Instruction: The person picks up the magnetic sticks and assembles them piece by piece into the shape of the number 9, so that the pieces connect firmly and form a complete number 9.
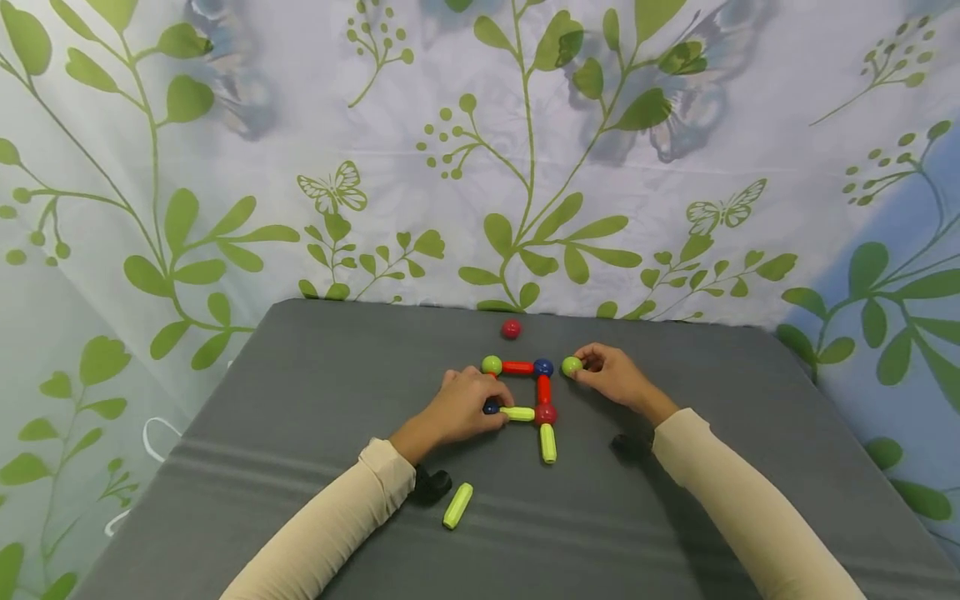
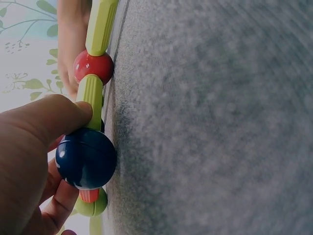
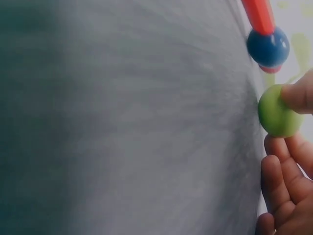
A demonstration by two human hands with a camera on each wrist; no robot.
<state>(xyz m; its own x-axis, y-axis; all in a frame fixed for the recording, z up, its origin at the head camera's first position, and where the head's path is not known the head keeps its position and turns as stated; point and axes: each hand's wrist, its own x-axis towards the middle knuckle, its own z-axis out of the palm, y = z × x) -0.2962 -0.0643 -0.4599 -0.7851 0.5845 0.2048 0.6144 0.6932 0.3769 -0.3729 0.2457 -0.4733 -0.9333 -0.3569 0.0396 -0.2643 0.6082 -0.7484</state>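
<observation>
A square of toy building balls and rods lies on the grey table, with a blue corner ball (image 1: 543, 367), a red corner ball (image 1: 546, 414) and a green corner ball (image 1: 491, 365). At its near-left corner, my left hand (image 1: 467, 403) grips the square. Its thumb presses a yellow-green rod (image 2: 91, 93) beside the dark blue ball (image 2: 86, 158), while the other fingers reach behind. Between thumb and fingers, my right hand (image 1: 615, 377) pinches a loose green ball (image 3: 278, 111), just right of the blue corner and apart from it. One yellow-green rod (image 1: 548, 444) extends toward me from the red corner.
Behind the square sits a loose red ball (image 1: 512, 329). A separate yellow-green rod (image 1: 457, 506) lies near my left forearm. Dark straps or mounts (image 1: 431, 485) show by both wrists. A leaf-patterned curtain (image 1: 420, 167) hangs along the table's far edge.
</observation>
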